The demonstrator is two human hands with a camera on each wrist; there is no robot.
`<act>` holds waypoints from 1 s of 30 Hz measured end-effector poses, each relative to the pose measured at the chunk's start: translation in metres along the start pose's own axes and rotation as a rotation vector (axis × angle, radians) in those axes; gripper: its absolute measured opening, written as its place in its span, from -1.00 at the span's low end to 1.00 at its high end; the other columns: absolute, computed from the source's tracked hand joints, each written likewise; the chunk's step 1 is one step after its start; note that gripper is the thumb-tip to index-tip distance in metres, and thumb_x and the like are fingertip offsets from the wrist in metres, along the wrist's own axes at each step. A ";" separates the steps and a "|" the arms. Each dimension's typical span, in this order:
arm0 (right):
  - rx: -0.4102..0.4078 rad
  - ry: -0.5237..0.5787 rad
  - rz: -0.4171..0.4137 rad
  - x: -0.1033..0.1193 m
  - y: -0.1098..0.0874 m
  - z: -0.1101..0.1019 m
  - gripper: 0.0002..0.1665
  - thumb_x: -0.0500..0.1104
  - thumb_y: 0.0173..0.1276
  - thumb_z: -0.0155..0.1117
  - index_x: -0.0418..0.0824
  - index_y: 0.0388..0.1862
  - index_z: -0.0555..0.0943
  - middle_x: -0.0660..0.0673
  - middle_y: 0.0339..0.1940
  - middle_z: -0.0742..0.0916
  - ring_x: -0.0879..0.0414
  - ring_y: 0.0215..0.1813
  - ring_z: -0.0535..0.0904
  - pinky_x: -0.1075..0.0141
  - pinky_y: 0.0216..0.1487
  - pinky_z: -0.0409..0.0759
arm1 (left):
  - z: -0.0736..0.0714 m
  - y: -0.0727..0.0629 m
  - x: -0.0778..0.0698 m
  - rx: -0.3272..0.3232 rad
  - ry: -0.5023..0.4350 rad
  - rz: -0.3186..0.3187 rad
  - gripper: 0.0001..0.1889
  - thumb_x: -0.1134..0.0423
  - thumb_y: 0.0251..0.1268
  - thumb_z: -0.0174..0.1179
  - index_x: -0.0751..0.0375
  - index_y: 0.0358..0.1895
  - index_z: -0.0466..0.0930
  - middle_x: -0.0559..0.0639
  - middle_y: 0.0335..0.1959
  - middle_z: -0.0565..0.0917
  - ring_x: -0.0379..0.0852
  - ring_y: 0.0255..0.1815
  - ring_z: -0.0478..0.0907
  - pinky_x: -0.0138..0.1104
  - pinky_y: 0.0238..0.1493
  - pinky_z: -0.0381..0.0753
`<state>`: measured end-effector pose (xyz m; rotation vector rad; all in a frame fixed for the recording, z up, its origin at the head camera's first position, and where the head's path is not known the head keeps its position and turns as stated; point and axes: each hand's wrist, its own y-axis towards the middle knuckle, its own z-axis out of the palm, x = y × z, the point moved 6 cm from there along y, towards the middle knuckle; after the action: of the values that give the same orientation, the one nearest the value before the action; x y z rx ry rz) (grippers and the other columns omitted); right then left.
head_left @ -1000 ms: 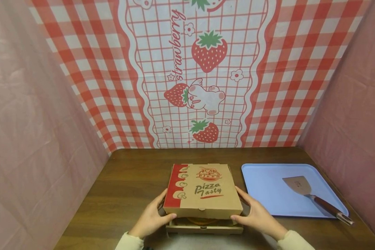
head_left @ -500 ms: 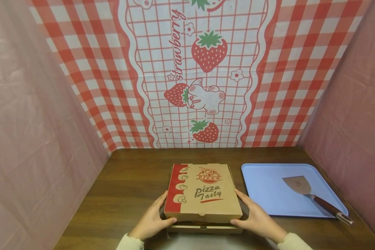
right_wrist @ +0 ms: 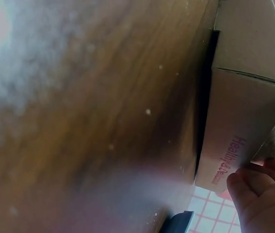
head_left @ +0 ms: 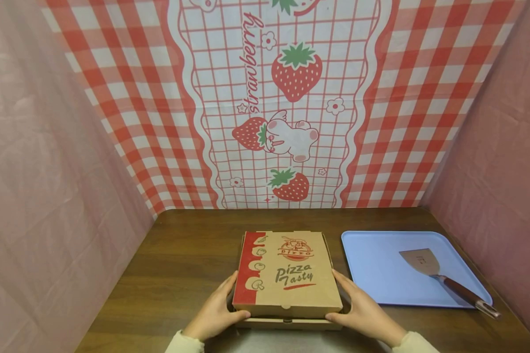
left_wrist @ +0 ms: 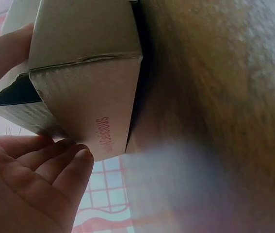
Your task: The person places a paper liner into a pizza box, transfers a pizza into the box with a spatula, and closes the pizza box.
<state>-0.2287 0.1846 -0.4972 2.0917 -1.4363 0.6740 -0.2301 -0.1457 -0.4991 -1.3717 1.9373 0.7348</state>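
A cardboard pizza box (head_left: 291,274) with a red printed strip sits on the brown table near its front, lid lowered almost onto the base (head_left: 287,324). A dark gap shows between lid and base in the left wrist view. My left hand (head_left: 214,311) holds the lid's left front corner, thumb at the front edge and fingers along the side. At the right front corner my right hand (head_left: 367,309) grips the lid in the same way. Fingertips of the left hand (left_wrist: 45,174) and right hand (right_wrist: 268,187) meet the box's side walls. The inside is hidden.
To the right lies a light blue tray (head_left: 371,274). A wide-bladed spatula (head_left: 424,262) with a brown handle rests on it, its handle end over the tray's front rim. Behind the table (head_left: 181,255) hangs a strawberry-patterned checked cloth (head_left: 291,147).
The lid has come down at the front, and the opening that showed something yellowish inside has closed to a thin gap. Both hands lowered slightly with it; tray and spatula stayed put.
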 end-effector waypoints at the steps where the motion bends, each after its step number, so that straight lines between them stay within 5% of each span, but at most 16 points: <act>1: 0.003 -0.002 0.000 0.000 0.000 0.000 0.32 0.21 -0.06 0.58 -0.31 0.54 0.14 -0.45 0.44 0.37 -0.43 0.38 0.35 -0.30 0.28 0.39 | 0.000 0.000 0.000 0.001 0.000 -0.001 0.11 0.08 -0.06 0.52 0.40 0.52 0.03 0.42 0.47 0.22 0.37 0.46 0.20 0.25 0.37 0.25; 13: 0.035 0.051 0.024 -0.002 0.000 -0.005 0.31 0.30 -0.01 0.50 -0.27 0.55 0.12 -0.45 0.46 0.35 -0.43 0.40 0.33 -0.30 0.28 0.38 | -0.003 -0.001 -0.003 0.005 -0.028 0.008 0.10 -0.06 0.06 0.45 0.40 0.53 -0.01 0.37 0.50 0.19 0.24 0.43 0.32 0.16 0.39 0.27; 21: -0.002 -0.013 -0.023 0.000 -0.001 -0.008 0.12 0.27 0.15 0.41 -0.32 0.50 0.24 -0.36 0.42 0.45 -0.30 0.37 0.43 -0.21 0.23 0.47 | -0.005 -0.002 -0.003 -0.029 -0.008 0.014 0.02 -0.10 0.10 0.40 0.39 0.50 0.10 0.35 0.47 0.28 0.29 0.46 0.26 0.22 0.37 0.27; 30: 0.008 -0.068 -0.047 0.001 -0.002 -0.007 0.13 0.31 0.13 0.40 -0.35 0.47 0.27 -0.36 0.43 0.44 -0.29 0.35 0.45 -0.18 0.22 0.50 | -0.003 -0.001 -0.005 -0.024 0.046 0.035 0.02 -0.09 0.06 0.43 0.42 0.47 0.15 0.33 0.49 0.24 0.27 0.48 0.23 0.22 0.38 0.26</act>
<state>-0.2275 0.1888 -0.4919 2.1667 -1.4183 0.5969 -0.2281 -0.1459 -0.4932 -1.3837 1.9987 0.7507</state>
